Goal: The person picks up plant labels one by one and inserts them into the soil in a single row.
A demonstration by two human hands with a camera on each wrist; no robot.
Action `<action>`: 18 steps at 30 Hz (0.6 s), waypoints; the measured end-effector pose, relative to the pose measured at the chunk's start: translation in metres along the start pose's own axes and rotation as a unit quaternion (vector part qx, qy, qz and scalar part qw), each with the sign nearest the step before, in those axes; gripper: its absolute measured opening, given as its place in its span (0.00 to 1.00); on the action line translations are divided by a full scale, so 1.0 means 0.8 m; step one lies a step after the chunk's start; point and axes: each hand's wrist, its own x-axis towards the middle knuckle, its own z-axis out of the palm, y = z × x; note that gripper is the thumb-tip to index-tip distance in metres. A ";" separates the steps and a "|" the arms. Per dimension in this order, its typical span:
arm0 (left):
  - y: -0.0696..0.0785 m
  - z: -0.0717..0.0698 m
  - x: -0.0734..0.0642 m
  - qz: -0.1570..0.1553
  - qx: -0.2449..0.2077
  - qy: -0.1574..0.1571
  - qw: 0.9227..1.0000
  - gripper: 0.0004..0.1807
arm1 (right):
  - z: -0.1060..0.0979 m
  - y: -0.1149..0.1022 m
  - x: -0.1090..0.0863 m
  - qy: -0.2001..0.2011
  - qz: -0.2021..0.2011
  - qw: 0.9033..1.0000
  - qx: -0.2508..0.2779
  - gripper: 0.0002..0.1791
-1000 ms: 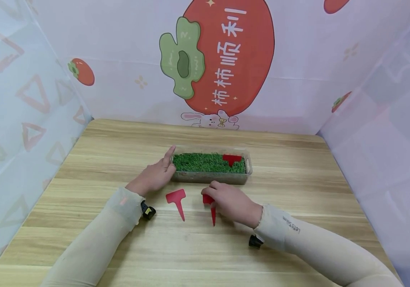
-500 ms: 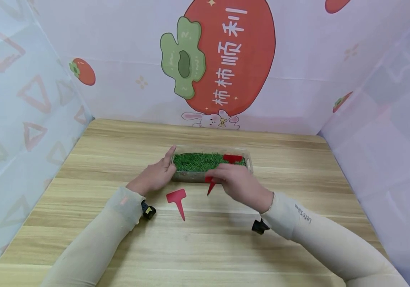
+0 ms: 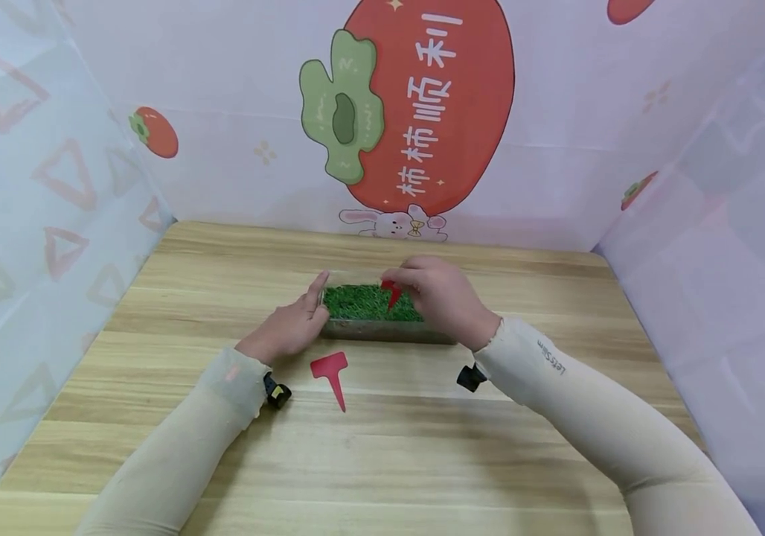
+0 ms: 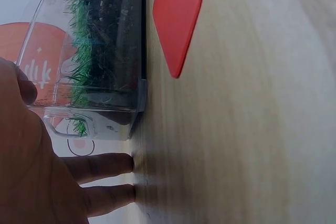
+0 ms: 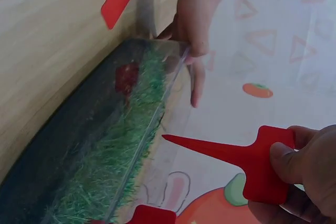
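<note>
Three red T-shaped markers (image 5: 262, 163) are showing — all three in the right wrist view. Two hands (image 3: 286, 326) (image 3: 446, 301), two sleeves (image 3: 178, 439) (image 3: 580, 417) and two black wrist devices (image 3: 278, 394) (image 3: 470, 378) are appearing, and one clear box (image 3: 382, 332) is holding one grass strip (image 3: 359, 301) on one table (image 3: 382, 469).

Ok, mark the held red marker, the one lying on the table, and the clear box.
Held red marker (image 5: 262, 171): right wrist view, broad end.
Lying red marker (image 3: 330, 365): head view, broad end.
Clear box (image 3: 382, 331): head view, near wall.
</note>
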 end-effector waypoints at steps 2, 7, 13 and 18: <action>0.000 0.001 0.000 0.003 0.003 -0.001 1.000 0.36 | 0.003 0.004 0.003 -0.010 0.007 1.000 -0.011 0.19; 0.000 0.002 0.002 0.003 0.004 0.001 1.000 0.36 | 0.016 0.016 0.012 -0.036 0.036 0.998 -0.020 0.19; -0.001 0.002 0.003 -0.002 0.004 0.005 1.000 0.36 | 0.032 0.023 0.012 -0.069 0.047 0.996 -0.032 0.22; -0.001 0.002 0.003 -0.003 0.003 0.005 1.000 0.36 | 0.044 0.026 0.011 -0.091 0.051 0.994 -0.028 0.22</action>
